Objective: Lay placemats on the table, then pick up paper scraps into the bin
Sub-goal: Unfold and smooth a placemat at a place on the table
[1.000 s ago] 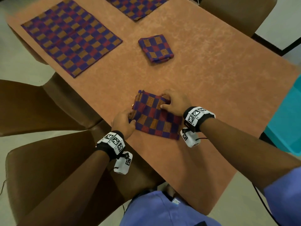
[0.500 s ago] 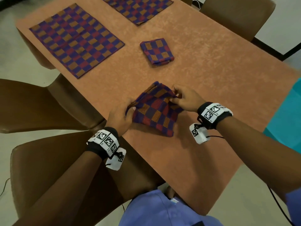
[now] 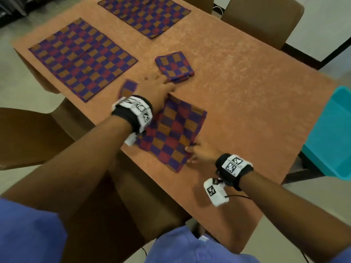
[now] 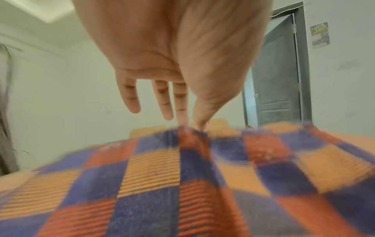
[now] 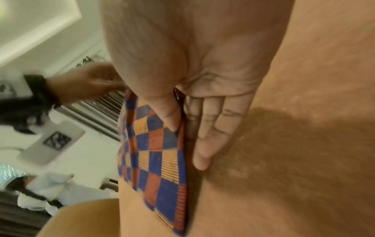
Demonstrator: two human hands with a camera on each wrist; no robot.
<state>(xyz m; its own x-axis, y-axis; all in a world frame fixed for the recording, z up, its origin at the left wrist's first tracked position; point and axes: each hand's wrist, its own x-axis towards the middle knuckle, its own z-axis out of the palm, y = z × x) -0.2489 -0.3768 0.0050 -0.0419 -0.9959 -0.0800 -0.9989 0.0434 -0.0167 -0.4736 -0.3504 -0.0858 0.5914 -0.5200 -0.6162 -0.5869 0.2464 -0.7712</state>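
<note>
A purple, red and orange checked placemat (image 3: 174,133) lies partly unfolded on the brown table (image 3: 247,88). My left hand (image 3: 157,88) reaches across it and pinches its far edge between thumb and forefinger (image 4: 192,126), the other fingers straight. A flap of the placemat (image 3: 129,88) shows left of that hand. My right hand (image 3: 191,151) pinches the near right corner, thumb on top (image 5: 170,118) and fingers beside the edge. Another placemat (image 3: 174,66) sits folded just beyond the left hand.
Two placemats lie flat, one at the far left (image 3: 83,57) and one at the far end (image 3: 144,14). A teal bin (image 3: 330,133) stands off the table's right side. Brown chairs stand at the left (image 3: 28,133) and the far right (image 3: 266,21).
The folded placemat has opened out. My left hand has swung away across the table with one edge, while my right hand has drawn back to the near right corner.
</note>
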